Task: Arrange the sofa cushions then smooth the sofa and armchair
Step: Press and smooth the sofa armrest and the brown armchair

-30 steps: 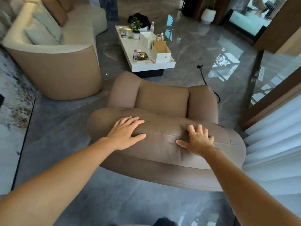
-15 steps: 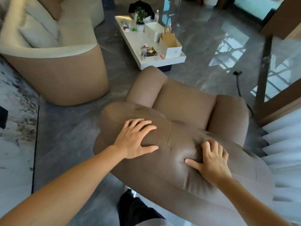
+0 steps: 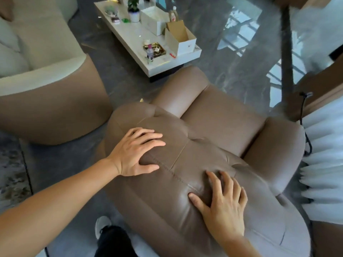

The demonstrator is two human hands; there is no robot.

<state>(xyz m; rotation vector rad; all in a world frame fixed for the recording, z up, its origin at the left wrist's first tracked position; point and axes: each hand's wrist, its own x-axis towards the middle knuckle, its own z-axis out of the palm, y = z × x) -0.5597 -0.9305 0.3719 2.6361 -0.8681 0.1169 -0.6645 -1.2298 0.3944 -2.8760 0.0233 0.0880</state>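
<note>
A brown leather armchair (image 3: 220, 115) fills the middle of the view, seen from behind its backrest. My left hand (image 3: 134, 152) lies flat on the left part of the backrest top, fingers spread. On the right part, my right hand (image 3: 222, 203) presses palm down, and the leather creases around its fingers. Neither hand holds anything. The cream and tan sofa (image 3: 48, 75) curves along the left, with a pale cushion (image 3: 9, 51) partly in view on its seat.
A white coffee table (image 3: 133, 39) beyond the armchair carries open boxes (image 3: 181, 39), a potted plant (image 3: 133, 8) and a bottle (image 3: 150, 52). White pleated curtains (image 3: 326, 164) hang at the right, a black cable (image 3: 306, 127) beside them. Glossy grey floor surrounds everything; my shoe (image 3: 102, 226) is below.
The view has moved closer and over the armchair. Both hands have stayed flat on the backrest top, and the right hand has slid down towards me, creasing the leather.
</note>
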